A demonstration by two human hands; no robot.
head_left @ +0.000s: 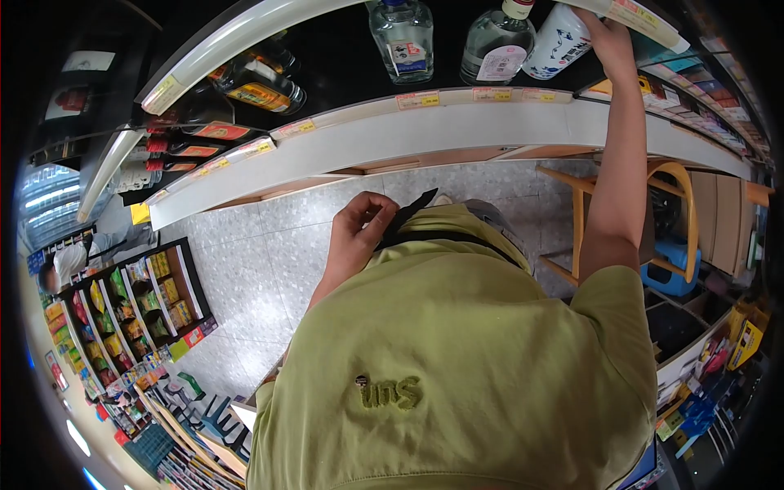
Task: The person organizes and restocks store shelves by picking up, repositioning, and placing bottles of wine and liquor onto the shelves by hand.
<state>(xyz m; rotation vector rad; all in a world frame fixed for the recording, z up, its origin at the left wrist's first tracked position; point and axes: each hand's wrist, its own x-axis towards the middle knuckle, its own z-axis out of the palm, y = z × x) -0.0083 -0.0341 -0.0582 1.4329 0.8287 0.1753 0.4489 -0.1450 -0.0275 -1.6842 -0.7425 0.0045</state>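
Grip report: holding white bottle (559, 47) in right hand (608, 41) at dark shelf (343, 73).
Gripping blue-printed body by upper part, with fingers partly hidden, just beside round clear bottle (490, 41) and behind price labels (419, 100). Clutching black strip (411, 209) in left hand (359, 224), with fingers curled and thumb pressed in, near waist of green shirt (457, 327). Extending right arm (616, 163) across view of wooden chair (688, 212), standing over grey tiled floor (261, 261).
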